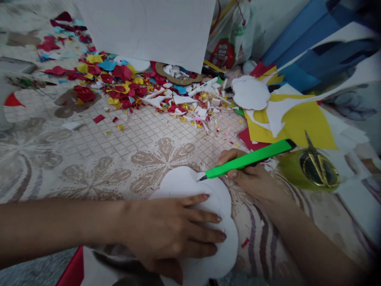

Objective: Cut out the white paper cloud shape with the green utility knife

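Note:
A white scalloped, flower-shaped sheet [222, 190] lies at the near edge of the cloth-covered table. My left hand [175, 230] rests flat on it, fingers spread, covering much of its middle. In my right hand [253, 174] is a green utility knife [250, 158], gripped between thumb and fingers. The knife's dark, pointed tip meets the sheet's upper part, beside a faint curved line. Part of the sheet's lower left is hidden under my left hand and forearm.
Gold-handled scissors [318, 169] lie on a roll of yellowish tape [290, 171] at right. Beyond are yellow paper [297, 119], a smaller white scalloped cutout [250, 93] and a heap of coloured scraps [125, 79]. A large white board [149, 28] stands behind; a phone [18, 65] lies far left.

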`<state>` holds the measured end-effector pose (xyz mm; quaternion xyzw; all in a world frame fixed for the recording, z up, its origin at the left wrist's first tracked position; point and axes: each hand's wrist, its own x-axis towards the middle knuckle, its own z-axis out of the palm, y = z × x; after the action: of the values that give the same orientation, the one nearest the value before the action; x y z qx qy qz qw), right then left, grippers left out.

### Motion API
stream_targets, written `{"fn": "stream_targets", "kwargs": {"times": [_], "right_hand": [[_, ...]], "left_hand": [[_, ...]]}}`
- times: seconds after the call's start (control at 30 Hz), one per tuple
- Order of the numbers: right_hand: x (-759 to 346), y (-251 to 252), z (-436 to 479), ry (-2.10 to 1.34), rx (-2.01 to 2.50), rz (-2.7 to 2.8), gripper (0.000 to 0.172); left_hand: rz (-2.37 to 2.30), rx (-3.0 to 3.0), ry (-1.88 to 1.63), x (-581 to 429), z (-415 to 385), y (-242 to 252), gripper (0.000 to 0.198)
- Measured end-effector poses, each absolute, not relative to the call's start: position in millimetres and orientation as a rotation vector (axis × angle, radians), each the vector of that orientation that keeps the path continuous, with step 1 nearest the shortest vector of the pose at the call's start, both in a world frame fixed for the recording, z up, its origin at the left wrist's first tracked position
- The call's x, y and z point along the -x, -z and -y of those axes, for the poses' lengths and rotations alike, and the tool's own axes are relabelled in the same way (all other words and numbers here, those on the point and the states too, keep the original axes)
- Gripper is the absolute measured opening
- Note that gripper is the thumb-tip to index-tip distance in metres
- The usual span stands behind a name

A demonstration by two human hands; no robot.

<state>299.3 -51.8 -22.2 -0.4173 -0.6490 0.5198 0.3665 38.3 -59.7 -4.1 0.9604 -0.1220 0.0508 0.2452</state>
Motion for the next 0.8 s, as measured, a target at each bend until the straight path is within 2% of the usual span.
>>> {"fn": "stream_targets", "kwargs": {"times": [0.8], "right_hand": [[-289,0,55,-1.403,1.107,1.703,0.018]], "left_hand": [[0.324,-2.594,-0.066,-39,59,4,0.057]]}}
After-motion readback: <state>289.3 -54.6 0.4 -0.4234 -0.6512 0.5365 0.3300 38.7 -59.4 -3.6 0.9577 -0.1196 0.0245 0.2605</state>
